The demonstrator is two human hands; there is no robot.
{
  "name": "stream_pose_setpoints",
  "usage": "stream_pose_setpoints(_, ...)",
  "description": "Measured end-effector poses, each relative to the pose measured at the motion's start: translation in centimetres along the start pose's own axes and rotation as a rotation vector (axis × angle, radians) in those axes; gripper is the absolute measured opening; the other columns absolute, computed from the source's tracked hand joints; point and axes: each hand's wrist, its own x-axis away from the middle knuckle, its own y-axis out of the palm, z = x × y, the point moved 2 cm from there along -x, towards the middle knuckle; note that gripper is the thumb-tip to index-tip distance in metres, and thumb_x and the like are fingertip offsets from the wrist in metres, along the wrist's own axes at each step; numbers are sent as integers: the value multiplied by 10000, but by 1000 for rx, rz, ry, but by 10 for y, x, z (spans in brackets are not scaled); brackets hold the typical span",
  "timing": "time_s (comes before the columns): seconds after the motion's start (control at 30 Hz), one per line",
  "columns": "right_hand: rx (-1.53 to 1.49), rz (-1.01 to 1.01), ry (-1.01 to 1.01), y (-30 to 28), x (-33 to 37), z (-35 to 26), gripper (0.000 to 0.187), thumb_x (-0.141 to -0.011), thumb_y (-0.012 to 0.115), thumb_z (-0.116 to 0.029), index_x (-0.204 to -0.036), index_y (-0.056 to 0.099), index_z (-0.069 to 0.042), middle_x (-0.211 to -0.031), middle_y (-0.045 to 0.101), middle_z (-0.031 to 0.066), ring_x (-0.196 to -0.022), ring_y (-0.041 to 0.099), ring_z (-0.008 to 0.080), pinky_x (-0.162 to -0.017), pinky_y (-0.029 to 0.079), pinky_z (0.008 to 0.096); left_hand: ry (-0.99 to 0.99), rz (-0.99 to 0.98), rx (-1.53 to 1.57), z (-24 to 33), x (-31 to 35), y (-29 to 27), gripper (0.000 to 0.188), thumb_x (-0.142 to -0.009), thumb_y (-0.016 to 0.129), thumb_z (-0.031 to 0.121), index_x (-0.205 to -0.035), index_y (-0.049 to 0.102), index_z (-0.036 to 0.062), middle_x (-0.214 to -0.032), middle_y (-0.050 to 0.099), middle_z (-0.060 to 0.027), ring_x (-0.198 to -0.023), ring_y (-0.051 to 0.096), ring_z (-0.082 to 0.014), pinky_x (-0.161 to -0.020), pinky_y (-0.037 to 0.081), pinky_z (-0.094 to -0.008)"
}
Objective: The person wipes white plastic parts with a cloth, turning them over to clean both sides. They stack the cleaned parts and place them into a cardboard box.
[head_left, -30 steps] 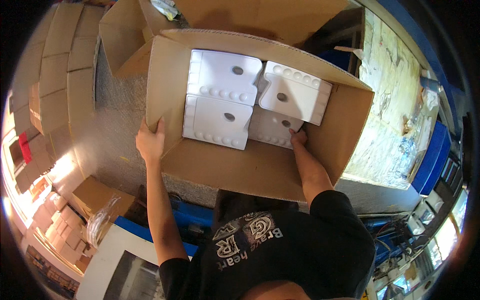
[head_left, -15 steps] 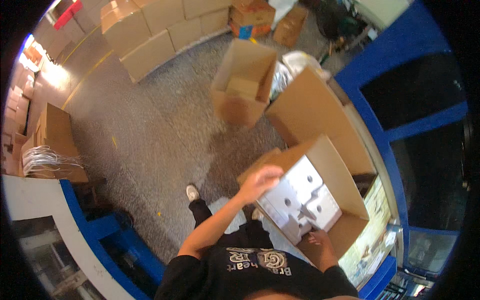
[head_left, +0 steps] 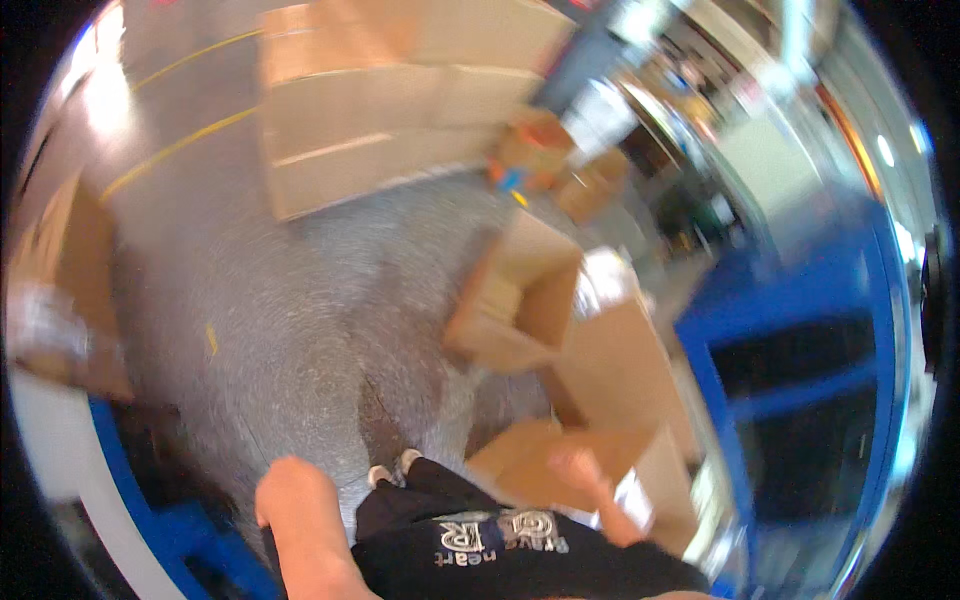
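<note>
My left hand (head_left: 292,488) hangs away from the boxes at the lower left, over the floor near the blue machine frame. Motion smears it, and its fingers are mostly hidden. Over the open cardboard box (head_left: 675,485) at the lower right is my right hand (head_left: 580,468), its fingers blurred too. I cannot tell whether it touches a flap. Inside that box, partly covered by my right forearm, shows a bit of the white moulded piece (head_left: 632,495).
Another open carton (head_left: 515,295) stands on the floor ahead, beside a tall cardboard panel (head_left: 630,370). Stacked cartons (head_left: 390,110) form a wall at the back. A blue machine (head_left: 800,400) rises on the right, and a carton (head_left: 70,290) stands at the far left.
My view has swung. My left hand has come off the white piece and box edge and moved far left. My right hand has come up out of the box.
</note>
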Motion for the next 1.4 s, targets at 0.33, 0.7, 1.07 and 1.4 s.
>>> stream_pose_setpoints(0.33, -387, -631, -482, 23, -304, -85, 357, -901, 513, -323, -1132, 629, -77, -1083, 664, 201, -1017, 638, 365, -824, 516, 492, -1319, -156, 360, 13, 92, -200, 163, -858, 547, 196, -837, 608, 46, -864, 660, -199, -753, 649, -337, -624, 512, -436)
stream_pose_setpoints(0.7, -297, -135, -352, -211, -572, -113, 341, -897, 555, -271, -1182, 598, -91, -1078, 676, 140, -988, 645, 366, -843, 514, 501, -1742, -427, 211, -3, 245, -391, 472, -526, 797, 485, -662, 665, 52, -702, 677, -162, -694, 675, -335, -629, 536, -419)
stream_pose_setpoints(1.07, -489, -388, 261, -206, -598, -75, 412, -910, 581, -409, -1224, 598, -143, -1120, 677, 135, -1029, 640, 358, -872, 504, 479, -982, -807, 297, -104, 458, -658, 362, -612, 727, 394, -678, 643, 48, -724, 652, -151, -735, 652, -317, -672, 518, -406)
stream_pose_setpoints(1.4, -935, -174, 1012, -246, -629, -65, 408, -941, 520, -386, -1273, 575, -156, -1165, 653, 177, -1095, 605, 376, -914, 488, 486, -244, -885, 483, -354, 517, -809, 259, -687, 664, 302, -686, 617, 48, -744, 624, -143, -769, 626, -304, -711, 499, -395)
